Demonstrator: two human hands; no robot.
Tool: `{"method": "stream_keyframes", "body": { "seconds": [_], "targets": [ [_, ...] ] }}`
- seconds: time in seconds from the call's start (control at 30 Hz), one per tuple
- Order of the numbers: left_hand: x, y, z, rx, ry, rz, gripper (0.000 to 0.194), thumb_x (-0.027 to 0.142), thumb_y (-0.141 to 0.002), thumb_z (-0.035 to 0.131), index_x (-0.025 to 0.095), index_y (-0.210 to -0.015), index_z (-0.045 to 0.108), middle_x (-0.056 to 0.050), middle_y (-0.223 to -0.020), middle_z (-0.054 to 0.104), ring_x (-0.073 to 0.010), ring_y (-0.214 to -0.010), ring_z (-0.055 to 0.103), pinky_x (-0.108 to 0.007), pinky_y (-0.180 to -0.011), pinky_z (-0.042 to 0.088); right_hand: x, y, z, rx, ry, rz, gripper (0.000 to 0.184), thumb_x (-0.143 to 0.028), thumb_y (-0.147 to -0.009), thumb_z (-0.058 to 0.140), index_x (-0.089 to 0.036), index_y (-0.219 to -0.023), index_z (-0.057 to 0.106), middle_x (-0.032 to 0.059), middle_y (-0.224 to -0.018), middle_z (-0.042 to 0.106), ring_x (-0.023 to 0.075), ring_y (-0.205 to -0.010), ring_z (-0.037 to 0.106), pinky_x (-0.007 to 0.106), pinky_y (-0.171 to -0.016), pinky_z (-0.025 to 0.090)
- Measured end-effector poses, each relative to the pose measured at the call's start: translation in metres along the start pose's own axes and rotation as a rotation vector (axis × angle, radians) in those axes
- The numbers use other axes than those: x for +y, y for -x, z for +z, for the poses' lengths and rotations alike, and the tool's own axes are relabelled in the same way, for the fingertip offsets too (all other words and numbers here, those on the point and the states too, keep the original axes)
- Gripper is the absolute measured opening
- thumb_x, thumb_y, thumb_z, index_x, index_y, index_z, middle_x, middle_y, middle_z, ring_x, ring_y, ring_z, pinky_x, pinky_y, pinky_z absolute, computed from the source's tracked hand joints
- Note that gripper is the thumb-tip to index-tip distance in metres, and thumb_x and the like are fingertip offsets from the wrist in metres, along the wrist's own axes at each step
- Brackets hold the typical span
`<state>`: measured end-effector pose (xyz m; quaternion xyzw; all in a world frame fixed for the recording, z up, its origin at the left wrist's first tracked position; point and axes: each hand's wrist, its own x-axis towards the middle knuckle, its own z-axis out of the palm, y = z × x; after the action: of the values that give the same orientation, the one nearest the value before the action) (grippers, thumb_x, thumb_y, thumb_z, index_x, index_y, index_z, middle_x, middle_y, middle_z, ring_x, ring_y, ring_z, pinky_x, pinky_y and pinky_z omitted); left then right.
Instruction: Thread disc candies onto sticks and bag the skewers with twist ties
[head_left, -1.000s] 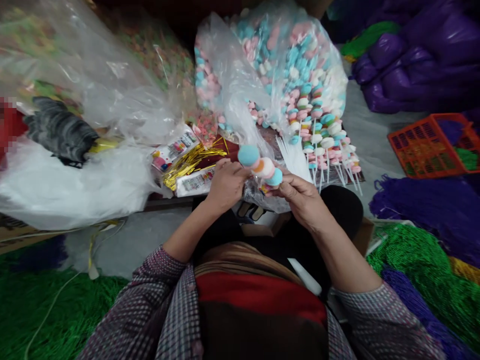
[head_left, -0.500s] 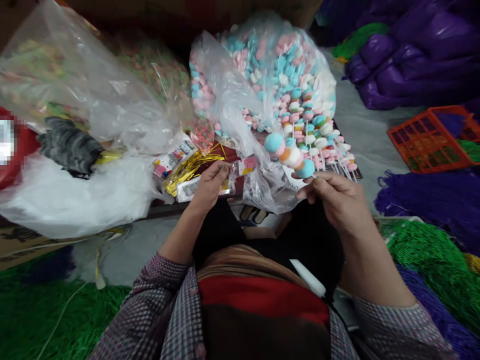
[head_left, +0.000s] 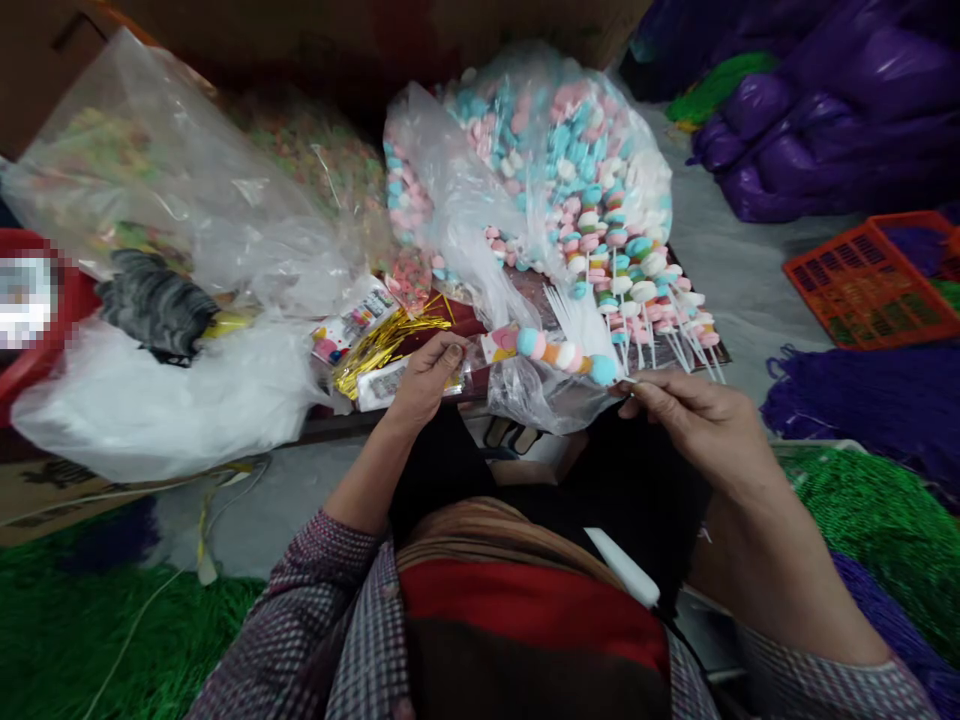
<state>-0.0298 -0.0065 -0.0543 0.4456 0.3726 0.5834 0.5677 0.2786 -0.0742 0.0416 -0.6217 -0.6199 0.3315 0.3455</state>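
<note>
My right hand (head_left: pixel 686 415) pinches the white stick of a marshmallow skewer (head_left: pixel 568 357), its blue, pink, white and orange pieces pointing left. Between the thumb and fingers of my left hand (head_left: pixel 431 375) is one end of a small clear plastic wrapper (head_left: pixel 501 344) with a pink and yellow print. The skewer's far tip meets the wrapper; I cannot tell how much of it is inside. Under them lies a crumpled clear bag (head_left: pixel 540 395). Gold twist ties (head_left: pixel 382 345) and a printed packet (head_left: pixel 352 320) are near my left hand.
Finished-looking marshmallow skewers (head_left: pixel 645 280) lie at the right of the table, beside white sticks (head_left: pixel 574 315). Behind stands a big bag of marshmallows (head_left: pixel 540 130). Bags of coloured candy (head_left: pixel 315 170) fill the left. An orange crate (head_left: pixel 862 285) sits on the floor.
The skewer has swung down and left, more level, and its tip has come to the wrapper. My right hand has moved slightly down and right; my left hand keeps its pinch.
</note>
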Motion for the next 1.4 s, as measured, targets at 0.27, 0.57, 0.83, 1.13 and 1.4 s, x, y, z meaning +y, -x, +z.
{"method": "stream_keyframes", "body": {
  "seconds": [0.27,0.57,0.83,1.13,1.4],
  "targets": [
    [-0.007,0.000,-0.017,-0.132,-0.285,0.067,0.036,0.059,-0.093,0.070,0.023,-0.095,0.077,0.002,-0.080,0.064,-0.0117,-0.072,0.053,-0.026,-0.071,0.040,-0.010,-0.001,-0.013,-0.100,-0.233,0.141,0.041,-0.063,-0.082,0.079,-0.023,-0.077,0.075,0.0027,-0.065,0.072,0.0159,-0.055,0.065,0.029,-0.054,0.049],
    [0.006,0.004,0.005,-0.249,-0.468,0.221,0.044,0.061,-0.100,0.055,0.021,-0.091,0.073,-0.001,-0.079,0.067,-0.0143,-0.075,0.061,-0.028,-0.073,0.046,-0.034,-0.020,0.041,-0.024,-0.442,0.003,0.025,-0.043,-0.085,0.079,-0.022,-0.090,0.067,0.0015,-0.086,0.074,0.0108,-0.064,0.061,0.026,-0.062,0.048],
    [0.014,0.002,0.003,-0.275,-0.663,0.597,0.032,0.040,-0.107,0.051,0.021,-0.094,0.073,-0.002,-0.081,0.073,-0.0136,-0.075,0.065,-0.028,-0.074,0.047,-0.034,-0.026,0.084,-0.112,-0.651,0.273,0.033,-0.048,-0.078,0.079,-0.021,-0.079,0.061,-0.0107,-0.053,0.033,0.0048,-0.045,0.022,0.023,-0.044,0.014],
    [0.019,0.005,0.005,-0.438,-0.806,0.649,0.032,0.036,-0.109,0.046,0.022,-0.101,0.073,-0.003,-0.084,0.073,-0.0165,-0.083,0.064,-0.033,-0.084,0.046,-0.025,-0.022,0.077,-0.292,-0.628,0.338,0.043,-0.047,-0.061,0.093,-0.018,-0.084,0.073,-0.0052,-0.063,0.057,0.0054,-0.050,0.037,0.021,-0.047,0.026],
    [0.021,0.017,0.017,-0.481,-1.043,0.778,0.034,0.027,-0.108,0.039,0.021,-0.100,0.072,-0.003,-0.080,0.068,-0.0196,-0.083,0.058,-0.034,-0.082,0.043,-0.012,-0.019,0.099,-0.334,-0.496,0.263,0.030,-0.038,-0.060,0.087,-0.018,-0.080,0.077,-0.0008,-0.075,0.069,0.0119,-0.068,0.055,0.025,-0.065,0.045]
  ]
}}
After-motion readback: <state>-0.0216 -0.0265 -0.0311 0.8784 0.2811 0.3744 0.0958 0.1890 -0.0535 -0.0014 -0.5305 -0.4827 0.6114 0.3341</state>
